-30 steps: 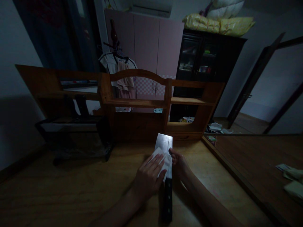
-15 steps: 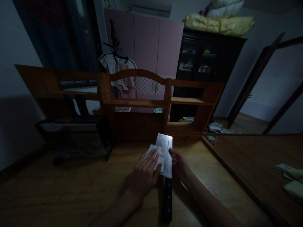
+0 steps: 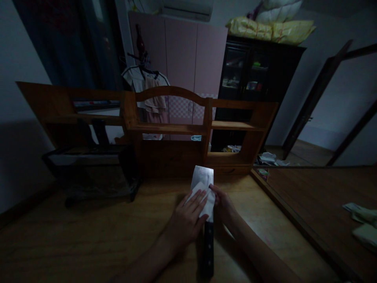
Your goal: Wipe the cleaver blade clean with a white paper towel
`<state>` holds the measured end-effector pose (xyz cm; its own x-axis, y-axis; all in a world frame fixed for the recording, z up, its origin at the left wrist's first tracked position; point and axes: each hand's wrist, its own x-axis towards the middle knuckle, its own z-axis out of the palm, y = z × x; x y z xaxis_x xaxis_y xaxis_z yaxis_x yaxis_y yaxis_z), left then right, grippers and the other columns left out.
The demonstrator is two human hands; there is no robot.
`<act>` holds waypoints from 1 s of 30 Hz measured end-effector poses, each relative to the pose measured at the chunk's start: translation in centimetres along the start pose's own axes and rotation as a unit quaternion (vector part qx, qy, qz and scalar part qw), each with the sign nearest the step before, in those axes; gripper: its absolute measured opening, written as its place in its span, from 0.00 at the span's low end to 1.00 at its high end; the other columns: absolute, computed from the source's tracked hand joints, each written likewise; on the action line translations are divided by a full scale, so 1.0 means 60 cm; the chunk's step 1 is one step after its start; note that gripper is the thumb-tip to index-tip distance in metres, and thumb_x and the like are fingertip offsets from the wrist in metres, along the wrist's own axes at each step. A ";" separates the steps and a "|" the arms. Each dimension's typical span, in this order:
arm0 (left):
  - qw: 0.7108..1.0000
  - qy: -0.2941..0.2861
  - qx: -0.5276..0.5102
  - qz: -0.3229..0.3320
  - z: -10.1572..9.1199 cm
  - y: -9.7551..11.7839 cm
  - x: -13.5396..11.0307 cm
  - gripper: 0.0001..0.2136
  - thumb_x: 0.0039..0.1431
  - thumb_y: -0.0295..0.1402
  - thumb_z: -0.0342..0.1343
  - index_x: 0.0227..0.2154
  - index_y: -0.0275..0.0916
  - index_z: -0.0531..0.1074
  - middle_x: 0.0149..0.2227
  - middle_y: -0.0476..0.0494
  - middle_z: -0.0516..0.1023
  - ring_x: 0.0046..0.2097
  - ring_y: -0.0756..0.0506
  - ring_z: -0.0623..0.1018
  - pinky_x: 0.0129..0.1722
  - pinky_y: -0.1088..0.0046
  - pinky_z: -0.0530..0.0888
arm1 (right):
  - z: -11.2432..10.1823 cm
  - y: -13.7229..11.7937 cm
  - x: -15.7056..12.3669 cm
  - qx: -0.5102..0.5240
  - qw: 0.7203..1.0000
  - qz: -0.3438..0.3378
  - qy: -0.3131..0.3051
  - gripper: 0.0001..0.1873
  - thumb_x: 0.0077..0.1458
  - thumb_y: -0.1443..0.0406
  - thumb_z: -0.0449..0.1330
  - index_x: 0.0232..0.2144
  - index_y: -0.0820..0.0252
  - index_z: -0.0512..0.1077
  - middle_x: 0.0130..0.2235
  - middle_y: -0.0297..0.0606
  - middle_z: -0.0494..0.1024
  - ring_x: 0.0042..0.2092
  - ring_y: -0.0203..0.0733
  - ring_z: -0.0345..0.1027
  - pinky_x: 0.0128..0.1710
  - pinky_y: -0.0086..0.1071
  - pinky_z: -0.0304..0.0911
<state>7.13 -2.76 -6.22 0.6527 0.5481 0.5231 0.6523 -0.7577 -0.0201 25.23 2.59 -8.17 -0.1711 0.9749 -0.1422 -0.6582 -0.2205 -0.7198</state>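
A cleaver (image 3: 209,173) with a broad metal blade and a black riveted handle points away from me, its handle toward my body. My right hand (image 3: 222,199) pinches the blade at its right edge, thumb on the upper face. Across the blade's middle lies a folded white tissue (image 3: 200,188). My left hand (image 3: 190,214) presses the tissue down with its fingers stretched together, the thumb on the tissue's near edge. Part of the tissue and the blade's left edge are hidden under this hand.
On the left of the wooden desktop (image 3: 118,236) stands a dark knife rack (image 3: 94,169) with black handles sticking up. A wooden shelf unit (image 3: 169,129) runs along the back. Pale cloths (image 3: 365,224) lie on the brown surface at the right.
My left hand and the tissue have slid right across the blade, covering more of its middle and lower part. My right hand keeps its pinch on the blade.
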 end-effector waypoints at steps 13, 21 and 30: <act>0.981 0.096 -0.044 -0.161 0.022 -0.028 -0.007 0.24 0.70 0.32 0.41 0.66 0.39 0.50 0.68 0.44 0.52 0.69 0.45 0.51 0.67 0.55 0.55 | 0.000 -0.004 -0.009 -0.064 0.997 -0.013 0.031 0.10 0.52 0.62 0.66 0.35 0.62 0.75 0.34 0.40 0.81 0.31 0.40 0.75 0.31 0.28 0.69; 0.988 0.011 -0.128 -0.085 0.018 -0.010 -0.004 0.24 0.71 0.35 0.39 0.67 0.44 0.48 0.69 0.48 0.49 0.69 0.47 0.50 0.68 0.58 0.55 | -0.006 0.016 -0.001 -0.103 0.993 -0.054 -0.006 0.10 0.48 0.63 0.66 0.35 0.61 0.77 0.35 0.39 0.81 0.33 0.39 0.74 0.31 0.26 0.66; 0.976 -0.010 -0.162 -0.147 0.034 -0.026 -0.008 0.23 0.71 0.40 0.38 0.66 0.47 0.51 0.69 0.51 0.50 0.69 0.48 0.50 0.68 0.58 0.53 | -0.011 0.019 0.000 -0.099 0.994 -0.050 0.003 0.12 0.51 0.59 0.67 0.36 0.60 0.76 0.36 0.39 0.81 0.36 0.42 0.75 0.36 0.30 0.69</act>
<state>6.57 -1.13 -8.18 0.4655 0.7629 0.4486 0.6585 -0.6372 0.4004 24.97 2.37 -9.42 -0.1068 0.9921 -0.0661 -0.5148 -0.1121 -0.8500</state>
